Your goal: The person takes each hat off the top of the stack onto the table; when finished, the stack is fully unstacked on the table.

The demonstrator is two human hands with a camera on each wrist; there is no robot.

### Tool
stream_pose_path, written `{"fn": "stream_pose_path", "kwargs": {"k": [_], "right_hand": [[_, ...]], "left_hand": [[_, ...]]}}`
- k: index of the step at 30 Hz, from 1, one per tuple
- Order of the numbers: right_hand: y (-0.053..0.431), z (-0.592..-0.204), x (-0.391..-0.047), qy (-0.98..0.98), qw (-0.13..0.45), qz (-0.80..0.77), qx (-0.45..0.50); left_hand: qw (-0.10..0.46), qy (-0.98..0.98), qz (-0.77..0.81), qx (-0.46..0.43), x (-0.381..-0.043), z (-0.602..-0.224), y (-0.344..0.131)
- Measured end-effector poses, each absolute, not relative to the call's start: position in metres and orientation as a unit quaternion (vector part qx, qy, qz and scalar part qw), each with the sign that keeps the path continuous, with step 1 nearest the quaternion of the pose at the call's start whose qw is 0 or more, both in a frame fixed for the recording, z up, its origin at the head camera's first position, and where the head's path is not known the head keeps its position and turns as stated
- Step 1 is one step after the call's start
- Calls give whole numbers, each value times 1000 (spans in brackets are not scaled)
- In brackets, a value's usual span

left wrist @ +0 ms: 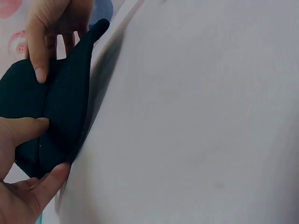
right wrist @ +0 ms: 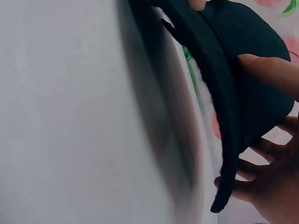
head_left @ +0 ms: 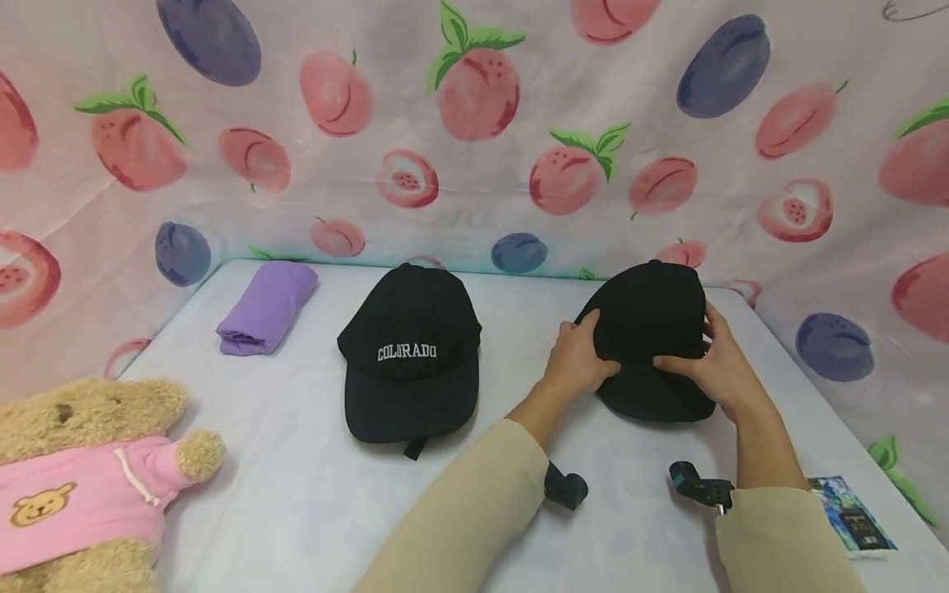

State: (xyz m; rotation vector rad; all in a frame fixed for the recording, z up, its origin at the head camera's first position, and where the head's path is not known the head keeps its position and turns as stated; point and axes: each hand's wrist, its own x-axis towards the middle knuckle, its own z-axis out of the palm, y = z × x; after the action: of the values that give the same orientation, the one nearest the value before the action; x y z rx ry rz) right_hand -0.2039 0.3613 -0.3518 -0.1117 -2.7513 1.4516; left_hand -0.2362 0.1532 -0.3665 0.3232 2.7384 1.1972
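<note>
Plain black cap (head_left: 651,333) is gripped at far right of white table (head_left: 296,494) | left hand (head_left: 577,360) and right hand (head_left: 713,368) are curled on crown sides, apparently steadying it | Colorado cap (head_left: 408,362) lies left.

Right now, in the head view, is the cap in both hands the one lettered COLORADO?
No. The lettered cap lies untouched to the left, while both hands grip the plain black cap.

Home bed (head_left: 311,494), teddy bear (head_left: 81,478)
</note>
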Motion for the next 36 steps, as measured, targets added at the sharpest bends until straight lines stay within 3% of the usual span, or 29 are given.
{"fn": "stream_pose_path", "kwargs": {"k": [22,36], "right_hand": [[367,-361,-210,-898,46,431,-69],[374,-362,-214,-905,19,413,-99]], "left_hand": [[27,911,394,115,-232,-377,165],[80,904,398,136,-232,-374,161]]}}
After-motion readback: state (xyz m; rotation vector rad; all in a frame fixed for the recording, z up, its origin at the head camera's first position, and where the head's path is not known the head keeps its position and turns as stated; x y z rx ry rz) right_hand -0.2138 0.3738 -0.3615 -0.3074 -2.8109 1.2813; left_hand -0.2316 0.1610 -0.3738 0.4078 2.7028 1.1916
